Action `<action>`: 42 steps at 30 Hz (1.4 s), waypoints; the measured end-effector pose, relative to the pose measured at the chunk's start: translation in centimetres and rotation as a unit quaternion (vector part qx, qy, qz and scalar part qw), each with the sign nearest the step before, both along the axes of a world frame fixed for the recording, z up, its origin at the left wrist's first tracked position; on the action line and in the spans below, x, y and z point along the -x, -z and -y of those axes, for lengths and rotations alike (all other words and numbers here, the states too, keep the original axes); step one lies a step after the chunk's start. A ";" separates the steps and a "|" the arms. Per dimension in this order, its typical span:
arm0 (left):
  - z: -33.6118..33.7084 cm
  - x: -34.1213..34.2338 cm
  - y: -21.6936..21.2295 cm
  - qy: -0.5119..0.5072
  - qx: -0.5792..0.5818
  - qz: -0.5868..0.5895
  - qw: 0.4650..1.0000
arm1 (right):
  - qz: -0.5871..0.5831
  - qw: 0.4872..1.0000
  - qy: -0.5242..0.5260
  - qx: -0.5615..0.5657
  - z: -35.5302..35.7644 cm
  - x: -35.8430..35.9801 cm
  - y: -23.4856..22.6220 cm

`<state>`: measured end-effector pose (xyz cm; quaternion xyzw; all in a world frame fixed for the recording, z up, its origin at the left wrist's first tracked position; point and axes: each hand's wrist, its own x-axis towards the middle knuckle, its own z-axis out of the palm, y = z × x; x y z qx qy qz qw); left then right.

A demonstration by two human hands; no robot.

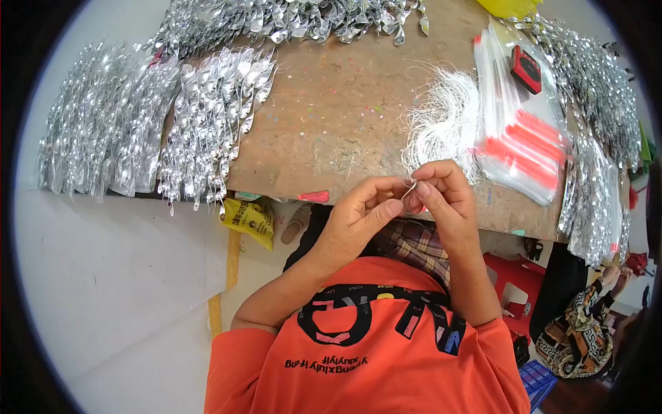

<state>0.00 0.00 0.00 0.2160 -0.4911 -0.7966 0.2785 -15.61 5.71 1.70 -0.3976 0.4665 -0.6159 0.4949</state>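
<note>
In front of my chest, at the table's near edge, both hands meet at the fingertips. My left hand [362,215] is closed in a pinch, and my right hand [447,205] pinches from the other side. Between them is a short piece of thin white string [411,185], bent into a small loop; its ends are hidden by the fingers. Just beyond the right hand, a loose bundle of white strings [448,121] lies on the wooden table [331,110].
Twisted silver strips lie in piles at the left [110,117], centre-left [210,117], back [289,21] and right [589,83]. Clear plastic bags with red ends [524,152] carry a red-and-black device [526,69]. A yellow bag [252,221] sits below the table. Another person [579,331] works at the right.
</note>
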 end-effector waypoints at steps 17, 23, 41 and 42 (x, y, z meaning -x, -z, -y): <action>1.8 1.6 -1.4 -0.114 0.127 -0.025 0.985 | -0.016 1.000 0.007 0.015 0.3 -0.2 -0.3; 0.8 3.1 -1.3 -0.125 0.137 -0.058 0.981 | 0.004 1.000 0.025 -0.012 0.3 0.4 -0.7; 2.2 -2.0 -1.0 0.031 0.274 0.142 0.951 | 0.208 0.972 0.079 -0.076 0.8 3.3 0.6; 2.2 -2.3 -0.8 0.028 0.265 0.157 0.951 | 0.207 0.972 0.079 -0.076 0.8 3.4 1.0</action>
